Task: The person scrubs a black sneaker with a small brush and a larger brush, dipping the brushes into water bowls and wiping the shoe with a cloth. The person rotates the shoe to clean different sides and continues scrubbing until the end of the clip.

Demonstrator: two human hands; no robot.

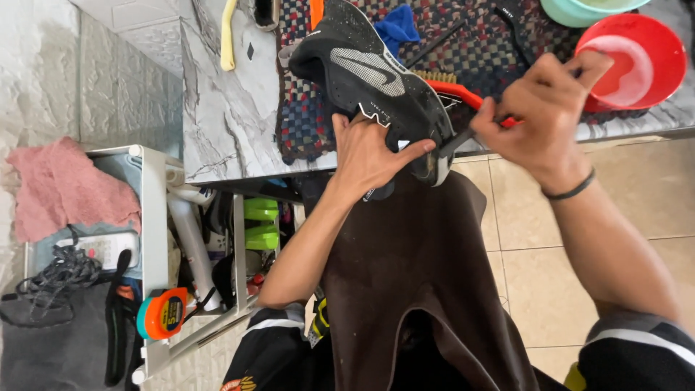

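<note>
My left hand [373, 156] grips the heel end of a black sports shoe [369, 80] with a grey side mark, holding it at the near edge of the marble counter [224, 108]. My right hand [539, 116] holds a thin dark tool [455, 142] whose tip touches the shoe's heel by my left index finger. A black band circles my right wrist. An orange-handled wire brush [456, 88] lies on the woven mat [304, 123] just behind the shoe.
A red bowl [637, 61] and a teal bowl [586, 10] stand at the counter's back right. A blue cloth [397, 25] and a yellow brush handle [229, 36] lie further back. A white shelf [153, 239] on the left holds a tape measure [161, 313], cords and a pink cloth [69, 188]. A brown apron [420, 275] covers my lap.
</note>
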